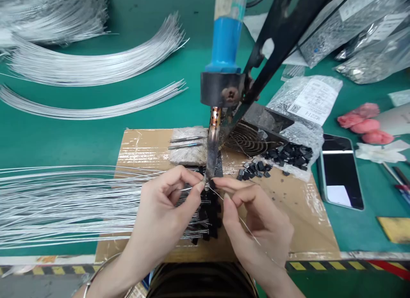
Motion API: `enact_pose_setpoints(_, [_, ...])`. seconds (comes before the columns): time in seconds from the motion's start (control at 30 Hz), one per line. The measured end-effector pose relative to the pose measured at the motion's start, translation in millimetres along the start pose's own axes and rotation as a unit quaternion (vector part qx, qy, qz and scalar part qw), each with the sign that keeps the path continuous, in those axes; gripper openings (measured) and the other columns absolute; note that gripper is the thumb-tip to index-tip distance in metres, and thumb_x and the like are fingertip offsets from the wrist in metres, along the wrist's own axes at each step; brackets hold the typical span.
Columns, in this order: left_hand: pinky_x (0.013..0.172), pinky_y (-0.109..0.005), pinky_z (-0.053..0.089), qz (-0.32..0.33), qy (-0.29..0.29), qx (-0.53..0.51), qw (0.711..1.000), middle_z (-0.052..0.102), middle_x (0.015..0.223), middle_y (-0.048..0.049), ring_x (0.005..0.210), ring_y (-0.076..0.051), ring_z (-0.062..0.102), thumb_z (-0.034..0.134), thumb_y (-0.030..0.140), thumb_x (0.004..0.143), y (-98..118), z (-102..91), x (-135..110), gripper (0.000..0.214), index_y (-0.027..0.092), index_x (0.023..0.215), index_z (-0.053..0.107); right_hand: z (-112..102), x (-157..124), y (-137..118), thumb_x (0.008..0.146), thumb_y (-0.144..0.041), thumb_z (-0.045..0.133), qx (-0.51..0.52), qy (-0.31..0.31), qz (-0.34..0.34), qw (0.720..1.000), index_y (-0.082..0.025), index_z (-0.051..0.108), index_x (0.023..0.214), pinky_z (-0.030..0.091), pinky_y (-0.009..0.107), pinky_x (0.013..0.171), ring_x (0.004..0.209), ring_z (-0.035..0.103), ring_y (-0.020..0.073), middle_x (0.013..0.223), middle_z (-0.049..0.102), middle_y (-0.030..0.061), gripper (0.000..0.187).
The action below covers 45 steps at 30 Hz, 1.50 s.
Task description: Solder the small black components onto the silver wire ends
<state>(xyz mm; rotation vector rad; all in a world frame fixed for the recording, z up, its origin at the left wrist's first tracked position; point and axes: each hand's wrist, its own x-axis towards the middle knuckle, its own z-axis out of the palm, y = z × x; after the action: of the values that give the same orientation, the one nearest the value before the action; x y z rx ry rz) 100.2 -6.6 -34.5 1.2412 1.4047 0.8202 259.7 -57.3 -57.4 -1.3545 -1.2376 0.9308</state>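
A soldering iron (226,44) with a blue handle hangs tip-down in a black metal bracket (272,42). Right below its tip, my left hand (166,212) pinches the end of a thin white wire (185,189) between thumb and forefinger; any small part at the end is mostly hidden by the fingertips. From the right, my right hand (259,223) pinches a thin silvery strand of solder wire (248,229), whose end reaches the iron's tip. Under both hands lies a row of small black parts (209,217) joined to many white wires (64,204) running left.
Taped cardboard (307,229) covers the green table. Tweezers (185,145) lie on a pale pad behind my left hand. Loose black pieces (256,167) spill from a plastic bag (307,97). A phone (341,172) lies at right; wire bundles (92,67) lie far left.
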Motion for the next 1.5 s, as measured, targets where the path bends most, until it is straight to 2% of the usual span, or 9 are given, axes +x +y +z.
enact_pose_setpoints(0.13, [0.056, -0.02, 0.041, 0.005, 0.01, -0.007, 1.0, 0.072, 0.077, 0.0034, 0.061, -0.009, 0.056, 0.073, 0.016, 0.088, 3, 1.0, 2, 0.012, 0.022, 0.078, 0.071, 2, 3, -3, 0.092, -0.006, 0.066, 0.007, 0.021, 0.013, 1.0, -0.025, 0.059, 0.083, 0.058, 0.028, 0.095, 0.114, 0.078, 0.0183, 0.119, 0.081, 0.0018, 0.022])
enact_pose_setpoints(0.43, [0.058, -0.021, 0.044, 0.0, 0.013, -0.003, 1.0, 0.078, 0.085, 0.0014, 0.066, -0.011, 0.064, 0.074, 0.018, 0.089, 5, -0.1, 2, 0.011, 0.021, 0.079, 0.071, 3, 8, -7, 0.093, -0.008, 0.065, 0.006, 0.031, 0.013, 0.999, -0.024, 0.058, 0.081, 0.061, 0.036, 0.094, 0.112, 0.078, 0.0237, 0.115, 0.082, 0.008, 0.022])
enact_pose_setpoints(0.67, [0.061, -0.022, 0.047, -0.001, 0.015, -0.007, 1.0, 0.08, 0.088, 0.0002, 0.072, -0.013, 0.068, 0.075, 0.018, 0.089, 9, 1.1, 2, 0.011, 0.021, 0.079, 0.072, 3, 8, -8, 0.093, -0.009, 0.066, 0.013, 0.032, 0.01, 0.999, -0.025, 0.059, 0.082, 0.061, 0.04, 0.095, 0.111, 0.078, 0.0248, 0.114, 0.082, 0.0075, 0.02])
enact_pose_setpoints(0.93, [0.059, -0.023, 0.045, 0.006, 0.014, -0.003, 1.0, 0.08, 0.088, 0.0006, 0.071, -0.013, 0.067, 0.074, 0.018, 0.09, 10, -0.7, 0, 0.011, 0.022, 0.08, 0.072, 4, 8, -8, 0.092, -0.006, 0.066, 0.022, 0.033, 0.008, 0.999, -0.025, 0.059, 0.082, 0.06, 0.034, 0.094, 0.111, 0.079, 0.0221, 0.114, 0.082, 0.0051, 0.022])
enact_pose_setpoints(1.2, [0.057, -0.023, 0.043, 0.012, 0.012, -0.005, 1.0, 0.079, 0.086, 0.0009, 0.069, -0.012, 0.066, 0.074, 0.016, 0.089, 10, -0.7, 1, 0.012, 0.021, 0.079, 0.072, 4, 8, -8, 0.093, -0.009, 0.066, 0.016, 0.038, 0.006, 0.999, -0.024, 0.058, 0.082, 0.062, 0.039, 0.094, 0.11, 0.079, 0.0249, 0.114, 0.082, 0.0083, 0.021])
enact_pose_setpoints(1.5, [0.06, -0.023, 0.045, 0.012, 0.01, -0.008, 1.0, 0.078, 0.086, 0.0012, 0.071, -0.012, 0.067, 0.073, 0.016, 0.09, 9, -1.8, 0, 0.012, 0.021, 0.079, 0.072, 4, 9, -8, 0.093, -0.008, 0.066, 0.005, 0.037, -0.002, 0.999, -0.025, 0.06, 0.081, 0.062, 0.039, 0.092, 0.108, 0.079, 0.025, 0.112, 0.083, 0.0082, 0.021])
